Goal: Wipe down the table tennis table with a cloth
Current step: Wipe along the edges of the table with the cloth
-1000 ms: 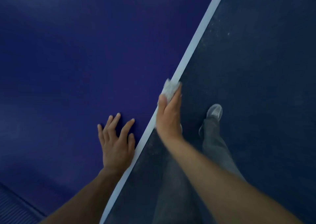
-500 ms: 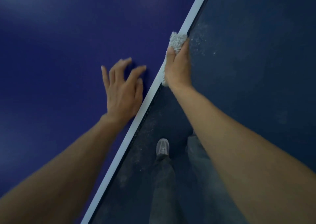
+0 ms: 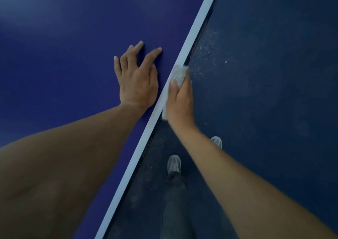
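Note:
The blue table tennis table [image 3: 73, 59] fills the left of the view, and its white edge line [image 3: 197, 26] runs diagonally from top right to bottom left. My right hand [image 3: 181, 100] grips a white fluffy cloth [image 3: 178, 75] and holds it against the side of that edge. The cloth sticks out past my fingertips and below my palm. My left hand [image 3: 137, 79] rests on the tabletop just inside the edge, fingers spread and lightly arched.
Dark blue floor [image 3: 265, 92] lies to the right of the table, with white dust specks [image 3: 208, 47] scattered near the edge. My feet in grey shoes [image 3: 173, 163] and dark trousers stand close to the table side.
Both hands have slid along the table edge as I walk beside it. The right hand still holds the cloth against the edge. My feet have shifted.

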